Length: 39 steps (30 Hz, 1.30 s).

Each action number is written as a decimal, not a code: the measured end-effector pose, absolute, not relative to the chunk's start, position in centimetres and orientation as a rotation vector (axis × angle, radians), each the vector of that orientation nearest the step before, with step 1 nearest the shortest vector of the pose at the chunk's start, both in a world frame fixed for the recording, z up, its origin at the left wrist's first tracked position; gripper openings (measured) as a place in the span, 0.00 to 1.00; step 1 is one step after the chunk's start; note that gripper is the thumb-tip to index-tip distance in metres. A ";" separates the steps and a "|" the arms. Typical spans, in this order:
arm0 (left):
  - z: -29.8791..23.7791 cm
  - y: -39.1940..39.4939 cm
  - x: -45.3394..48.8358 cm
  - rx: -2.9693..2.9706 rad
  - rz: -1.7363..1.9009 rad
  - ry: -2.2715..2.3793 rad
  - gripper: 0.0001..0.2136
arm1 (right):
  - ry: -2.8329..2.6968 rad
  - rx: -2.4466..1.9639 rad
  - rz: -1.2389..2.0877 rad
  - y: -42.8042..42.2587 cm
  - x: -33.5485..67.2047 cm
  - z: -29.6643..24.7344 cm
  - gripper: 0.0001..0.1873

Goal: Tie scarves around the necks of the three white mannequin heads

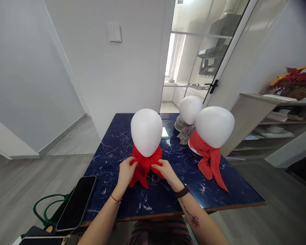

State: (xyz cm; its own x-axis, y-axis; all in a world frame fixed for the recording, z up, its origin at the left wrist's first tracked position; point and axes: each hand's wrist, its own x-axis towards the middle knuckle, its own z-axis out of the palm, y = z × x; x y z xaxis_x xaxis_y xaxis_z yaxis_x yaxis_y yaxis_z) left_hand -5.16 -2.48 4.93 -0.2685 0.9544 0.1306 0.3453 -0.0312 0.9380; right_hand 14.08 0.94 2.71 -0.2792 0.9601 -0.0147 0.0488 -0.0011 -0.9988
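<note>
A white mannequin head (146, 131) stands on the dark blue marble table (165, 197) right in front of me, with a red scarf (144, 166) knotted round its neck. My left hand (126, 172) pinches the scarf's left side, fingers closed on the cloth. My right hand (165, 170) grips the scarf's right side the same way. The scarf's ends hang down between my hands onto the table.
A second white head (214, 126) with a red-orange scarf (209, 160) stands to the right; a third head (190, 109) with a grey scarf (184, 131) stands behind. A black phone (77, 202) lies at the table's left corner. Shelves (267, 119) stand at right.
</note>
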 end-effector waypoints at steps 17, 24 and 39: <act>6.4 1.2 -8.8 0.273 1.611 1.278 0.05 | -1.506 -1.449 1.134 2.4 16.3 0.5 0.14; 8.2 -1.1 -7.4 0.327 1.595 1.235 0.04 | -1.464 -1.433 1.167 1.8 15.8 1.1 0.13; 6.2 -7.8 1.7 0.692 1.122 0.958 0.16 | -1.147 -0.943 1.859 -2.9 13.4 2.7 0.17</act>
State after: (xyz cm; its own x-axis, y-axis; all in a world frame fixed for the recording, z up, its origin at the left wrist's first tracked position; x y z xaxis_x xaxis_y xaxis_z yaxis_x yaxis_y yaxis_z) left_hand 1.66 -7.79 6.21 0.1320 0.9518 -0.2769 -0.4228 0.3067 0.8527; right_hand 13.42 -2.91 2.74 -0.4528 0.8688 -0.2006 -0.2103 -0.3227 -0.9228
